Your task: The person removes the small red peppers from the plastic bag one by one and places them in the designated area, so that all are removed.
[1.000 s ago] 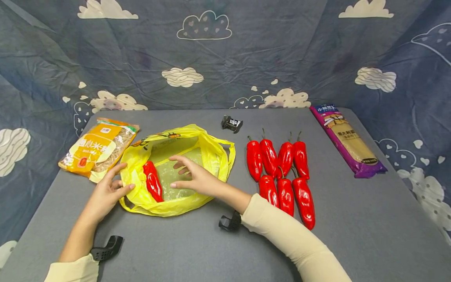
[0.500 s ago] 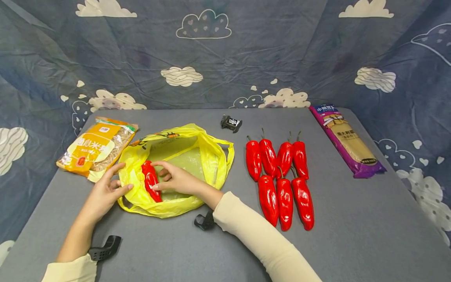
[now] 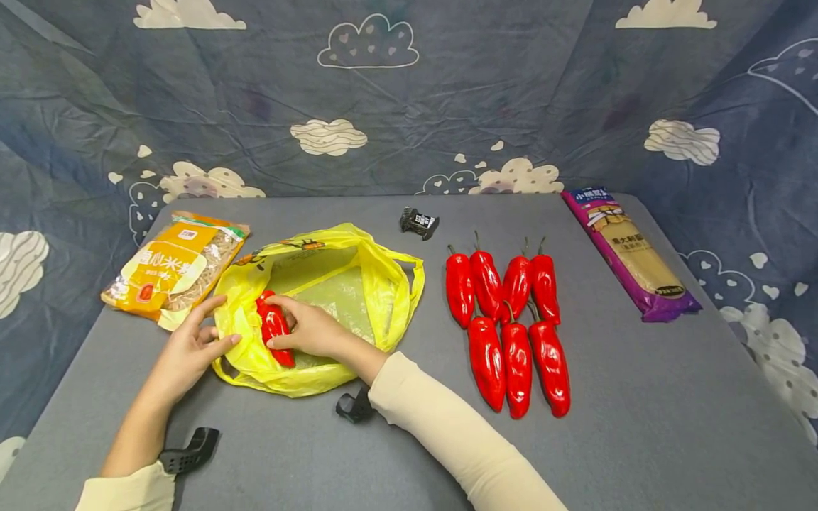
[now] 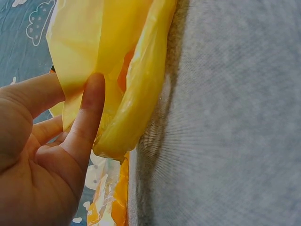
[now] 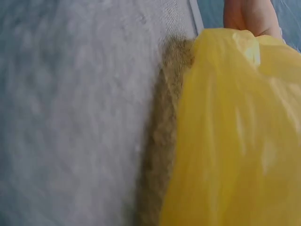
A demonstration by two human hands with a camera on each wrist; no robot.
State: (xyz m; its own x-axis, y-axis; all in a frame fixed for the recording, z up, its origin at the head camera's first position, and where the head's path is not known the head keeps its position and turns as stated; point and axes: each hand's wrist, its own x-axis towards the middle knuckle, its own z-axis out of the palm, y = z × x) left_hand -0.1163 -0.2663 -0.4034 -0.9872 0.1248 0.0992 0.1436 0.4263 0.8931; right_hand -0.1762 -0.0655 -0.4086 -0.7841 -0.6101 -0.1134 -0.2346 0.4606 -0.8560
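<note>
A yellow plastic bag (image 3: 396, 291) lies on its base with its mouth held wide. My left hand (image 3: 192, 348) pinches the bag's left edge; in the left wrist view, the thumb of that hand (image 4: 51, 160) presses the film from the front with fingers behind. Inside the bag, toward its left side, lies a glossy red pepper (image 3: 275, 323). My right hand (image 3: 313, 332) reaches in over the near rim and grips this pepper between thumb and fingers. In the right wrist view the bag's wall (image 5: 235, 136) hides the right hand.
Several red peppers (image 3: 517, 369) lie in two rows right of the bag. An orange packet of rice noodles (image 3: 169, 266) sits behind the left hand. A small black wrapped item (image 3: 420, 223) is at the back, and a purple pasta packet (image 3: 629, 255) at the far right.
My right hand has moved left and down inside the bag and closed its thumb and fingers on the pepper. The left hand keeps its hold on the bag's edge.
</note>
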